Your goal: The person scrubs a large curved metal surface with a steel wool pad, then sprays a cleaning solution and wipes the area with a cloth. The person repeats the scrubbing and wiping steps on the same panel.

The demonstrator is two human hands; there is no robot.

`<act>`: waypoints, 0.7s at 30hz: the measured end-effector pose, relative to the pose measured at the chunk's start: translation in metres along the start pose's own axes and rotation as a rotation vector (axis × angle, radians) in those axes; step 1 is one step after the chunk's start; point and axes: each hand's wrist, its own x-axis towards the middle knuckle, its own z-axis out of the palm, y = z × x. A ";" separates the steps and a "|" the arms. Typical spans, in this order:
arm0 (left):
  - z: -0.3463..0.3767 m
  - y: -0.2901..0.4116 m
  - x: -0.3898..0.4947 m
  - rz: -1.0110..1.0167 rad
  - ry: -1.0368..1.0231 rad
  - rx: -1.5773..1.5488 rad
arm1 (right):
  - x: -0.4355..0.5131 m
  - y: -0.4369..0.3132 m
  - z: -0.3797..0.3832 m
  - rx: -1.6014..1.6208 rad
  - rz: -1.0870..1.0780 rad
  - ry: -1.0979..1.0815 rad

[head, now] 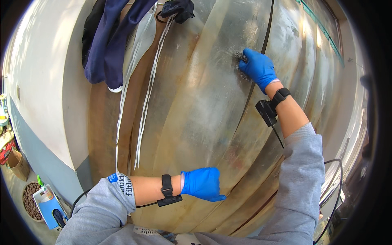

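My right hand (257,68), in a blue disposable glove, presses a grey metal scouring pad (239,57) against a tall metal door (196,104). Only the pad's left edge shows past my fingers; the rest is hidden under them. Pale wet-looking specks lie on the door just above the pad. Brownish stains run down the door's ribbed face. Lower down, my left hand (202,184), also gloved in blue, is curled in front of the door with the thumb pointing right. I see nothing in it, though its palm is hidden.
A dark blue garment (107,58), a black cloth item (177,10) and long white cords (150,92) hang over the door's upper left. At lower left are a round container of brown balls (30,199), a blue-and-white bin (49,209) and a paper bag (18,163). Black cables trail from both wrist devices.
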 end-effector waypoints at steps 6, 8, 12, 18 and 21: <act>0.002 -0.001 0.000 0.004 0.030 -0.039 | 0.017 0.008 -0.005 0.063 0.082 -0.043; 0.003 -0.002 0.000 0.045 0.077 -0.023 | -0.019 -0.007 -0.001 0.088 -0.102 -0.174; 0.000 -0.001 -0.001 0.084 0.114 0.000 | 0.001 0.007 -0.003 -0.007 -0.056 -0.091; -0.005 0.000 0.000 0.047 0.057 -0.050 | 0.016 -0.003 -0.001 0.140 0.024 0.018; -0.004 -0.001 0.000 0.044 0.059 -0.036 | -0.034 -0.018 0.005 0.129 -0.125 -0.198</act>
